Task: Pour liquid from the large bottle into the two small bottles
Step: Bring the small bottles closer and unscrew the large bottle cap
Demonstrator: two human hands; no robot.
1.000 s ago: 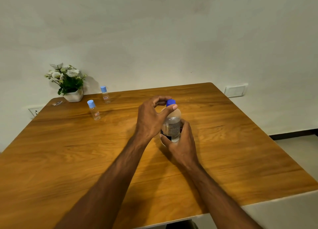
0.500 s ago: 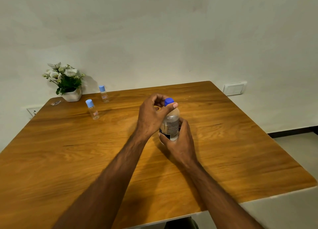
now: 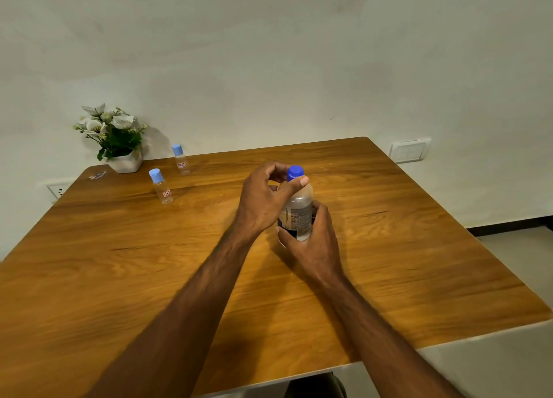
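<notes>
The large clear bottle (image 3: 297, 212) stands upright near the middle of the wooden table (image 3: 119, 263). My right hand (image 3: 311, 242) grips its lower body from the near side. My left hand (image 3: 263, 197) curls round the neck, its thumb and fingers pinching the dark blue cap (image 3: 295, 171). Two small clear bottles with light blue caps stand far to the left: the nearer small bottle (image 3: 161, 186) and the farther small bottle (image 3: 181, 159). Both small bottles are capped and untouched.
A white pot of white flowers (image 3: 118, 140) sits at the table's back left corner beside a small wrapper (image 3: 97, 175). The wall runs close behind the table. The table's right edge drops to the floor; a dark seat (image 3: 314, 385) shows below the near edge.
My left fingers have shifted slightly round the cap. The bottle and my right hand stay where they were, and the view has tilted a little.
</notes>
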